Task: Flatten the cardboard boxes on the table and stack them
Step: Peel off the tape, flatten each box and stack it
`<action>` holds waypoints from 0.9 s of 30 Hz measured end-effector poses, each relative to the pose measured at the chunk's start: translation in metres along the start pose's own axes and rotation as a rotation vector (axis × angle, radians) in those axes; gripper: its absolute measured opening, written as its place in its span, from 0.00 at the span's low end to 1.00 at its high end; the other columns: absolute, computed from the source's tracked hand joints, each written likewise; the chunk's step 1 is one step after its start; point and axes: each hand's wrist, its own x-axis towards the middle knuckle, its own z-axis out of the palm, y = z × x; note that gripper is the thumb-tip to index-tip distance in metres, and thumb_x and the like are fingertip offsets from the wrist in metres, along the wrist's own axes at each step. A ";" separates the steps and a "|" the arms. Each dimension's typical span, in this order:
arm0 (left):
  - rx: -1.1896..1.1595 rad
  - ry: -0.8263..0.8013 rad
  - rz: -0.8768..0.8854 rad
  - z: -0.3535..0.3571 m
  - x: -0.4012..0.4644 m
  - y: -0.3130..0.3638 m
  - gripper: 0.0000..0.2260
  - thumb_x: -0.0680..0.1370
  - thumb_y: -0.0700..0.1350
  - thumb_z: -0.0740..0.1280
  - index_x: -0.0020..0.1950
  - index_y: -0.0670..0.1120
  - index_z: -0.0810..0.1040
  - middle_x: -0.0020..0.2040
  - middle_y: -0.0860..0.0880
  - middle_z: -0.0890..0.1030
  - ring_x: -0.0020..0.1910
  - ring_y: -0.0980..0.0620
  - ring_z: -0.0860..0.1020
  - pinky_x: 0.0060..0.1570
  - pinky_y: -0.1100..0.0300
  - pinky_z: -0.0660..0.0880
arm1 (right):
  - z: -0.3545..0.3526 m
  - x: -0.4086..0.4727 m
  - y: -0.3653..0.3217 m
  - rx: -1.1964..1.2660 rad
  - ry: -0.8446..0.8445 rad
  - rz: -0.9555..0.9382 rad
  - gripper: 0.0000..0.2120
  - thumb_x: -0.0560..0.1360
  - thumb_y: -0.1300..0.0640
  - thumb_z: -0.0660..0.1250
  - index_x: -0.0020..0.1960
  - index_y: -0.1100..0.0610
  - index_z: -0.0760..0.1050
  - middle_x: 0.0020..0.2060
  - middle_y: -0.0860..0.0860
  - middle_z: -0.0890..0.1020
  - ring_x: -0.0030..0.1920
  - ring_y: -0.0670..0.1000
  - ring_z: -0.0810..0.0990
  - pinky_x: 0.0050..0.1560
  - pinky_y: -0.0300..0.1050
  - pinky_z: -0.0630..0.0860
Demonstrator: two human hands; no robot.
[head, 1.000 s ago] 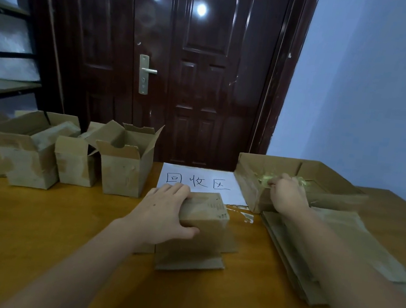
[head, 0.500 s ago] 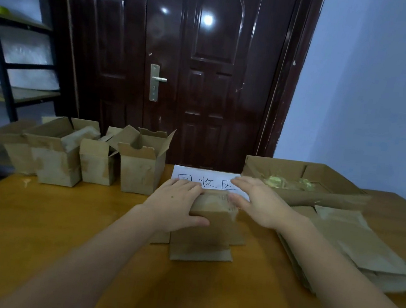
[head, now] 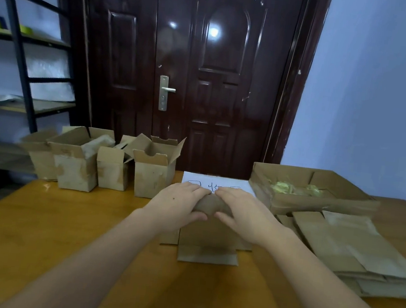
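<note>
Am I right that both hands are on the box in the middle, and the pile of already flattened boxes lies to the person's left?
Not quite. Both the left hand and the right hand do grip the box in the middle, but the pile of flattened boxes lies to the person's right, as the head view shows. On the left stand the open boxes not yet flattened.

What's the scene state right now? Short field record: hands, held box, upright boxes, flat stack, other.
left hand: grips the box top, fingers curled over its far edge
right hand: grips the same top
held box: standing mid-table, bottom flaps splayed on the wooden table
upright boxes: row at far left, flaps open
flattened stack: right of the hands
tray box: behind the stack, holds yellowish scraps
paper sign: behind the hands, partly hidden
</note>
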 end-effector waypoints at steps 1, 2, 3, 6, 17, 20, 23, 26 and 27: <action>0.009 0.028 0.013 -0.001 -0.001 0.000 0.25 0.81 0.61 0.66 0.76 0.54 0.69 0.68 0.54 0.76 0.66 0.54 0.72 0.67 0.56 0.70 | -0.001 -0.002 -0.001 -0.013 0.030 -0.006 0.27 0.81 0.44 0.63 0.78 0.49 0.64 0.75 0.46 0.70 0.74 0.48 0.67 0.74 0.46 0.63; 0.025 0.055 0.028 -0.001 -0.001 0.001 0.24 0.81 0.59 0.67 0.76 0.54 0.70 0.68 0.55 0.77 0.66 0.54 0.72 0.67 0.56 0.70 | -0.002 -0.005 -0.003 -0.025 0.057 -0.010 0.26 0.81 0.46 0.63 0.77 0.49 0.65 0.75 0.46 0.70 0.74 0.48 0.67 0.74 0.45 0.63; 0.042 0.083 0.043 -0.001 -0.003 0.001 0.24 0.81 0.58 0.68 0.75 0.54 0.70 0.67 0.54 0.78 0.66 0.54 0.73 0.67 0.56 0.69 | -0.003 -0.008 -0.005 -0.034 0.082 -0.014 0.25 0.82 0.48 0.62 0.77 0.50 0.65 0.75 0.45 0.69 0.74 0.48 0.67 0.74 0.44 0.63; 0.062 0.148 0.077 0.004 -0.013 0.005 0.21 0.81 0.51 0.69 0.73 0.54 0.73 0.65 0.54 0.80 0.64 0.54 0.76 0.64 0.58 0.73 | -0.002 -0.024 -0.015 -0.018 0.172 -0.025 0.23 0.81 0.53 0.64 0.76 0.52 0.70 0.73 0.47 0.72 0.72 0.49 0.72 0.72 0.46 0.67; -0.192 0.258 0.009 0.033 -0.052 0.014 0.24 0.84 0.63 0.51 0.70 0.54 0.78 0.65 0.54 0.81 0.66 0.57 0.76 0.64 0.71 0.61 | 0.028 -0.051 -0.023 0.280 0.286 0.024 0.16 0.80 0.50 0.68 0.67 0.45 0.79 0.68 0.42 0.77 0.68 0.40 0.69 0.70 0.46 0.70; -0.163 0.250 0.000 0.044 -0.054 0.012 0.21 0.81 0.60 0.61 0.71 0.54 0.77 0.68 0.54 0.80 0.68 0.55 0.75 0.70 0.62 0.62 | 0.037 -0.044 -0.014 0.181 0.166 0.131 0.29 0.78 0.40 0.66 0.77 0.44 0.66 0.74 0.38 0.67 0.75 0.41 0.57 0.77 0.48 0.56; -0.113 0.296 -0.047 0.055 -0.053 0.013 0.23 0.77 0.57 0.69 0.71 0.52 0.78 0.65 0.53 0.82 0.65 0.53 0.78 0.67 0.59 0.67 | 0.049 -0.041 -0.011 0.121 0.141 0.137 0.29 0.79 0.39 0.65 0.77 0.45 0.64 0.74 0.40 0.68 0.76 0.42 0.58 0.73 0.41 0.51; -0.069 0.352 -0.061 0.065 -0.050 0.015 0.22 0.76 0.53 0.72 0.69 0.50 0.80 0.62 0.51 0.84 0.63 0.51 0.80 0.67 0.56 0.72 | 0.060 -0.042 -0.017 0.079 0.247 0.163 0.25 0.77 0.43 0.69 0.72 0.48 0.72 0.69 0.44 0.75 0.73 0.46 0.68 0.72 0.42 0.55; -0.060 0.373 -0.055 0.068 -0.049 0.015 0.20 0.76 0.53 0.72 0.68 0.50 0.81 0.61 0.51 0.84 0.62 0.52 0.81 0.67 0.57 0.71 | 0.064 -0.043 -0.020 0.083 0.280 0.179 0.24 0.76 0.45 0.71 0.70 0.49 0.74 0.67 0.45 0.78 0.71 0.47 0.71 0.73 0.44 0.59</action>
